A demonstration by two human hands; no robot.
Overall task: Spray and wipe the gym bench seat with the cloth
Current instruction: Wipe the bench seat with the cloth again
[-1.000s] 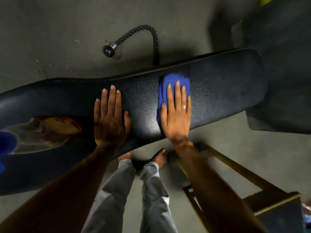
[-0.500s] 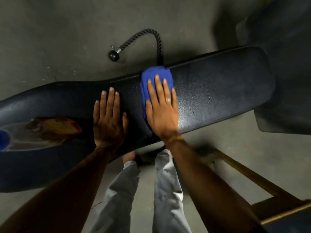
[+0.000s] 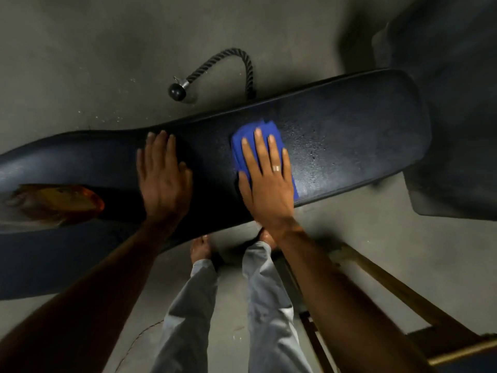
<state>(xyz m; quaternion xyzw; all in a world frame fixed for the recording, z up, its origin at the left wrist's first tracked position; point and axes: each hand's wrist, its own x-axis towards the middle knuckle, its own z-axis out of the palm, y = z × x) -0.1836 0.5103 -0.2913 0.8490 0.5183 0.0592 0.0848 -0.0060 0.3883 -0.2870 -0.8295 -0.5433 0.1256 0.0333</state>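
Blue cloth point(image 3: 245, 141) lies under right hand's point(image 3: 265, 181) fingers point(image 3: 259, 146).

No legible text, brand or number. Amber-tinted object point(image 3: 53, 200) on the counter point(image 3: 349, 146), left of the left hand point(image 3: 164, 181): blurred, nothing readable on it.

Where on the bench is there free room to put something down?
The widest bare patch of the bench lies between the blue cloth under the right hand and the rounded right end; droplets show there. A narrower strip lies between the left hand and the cloth. The left end is crowded by a blurred orange object.
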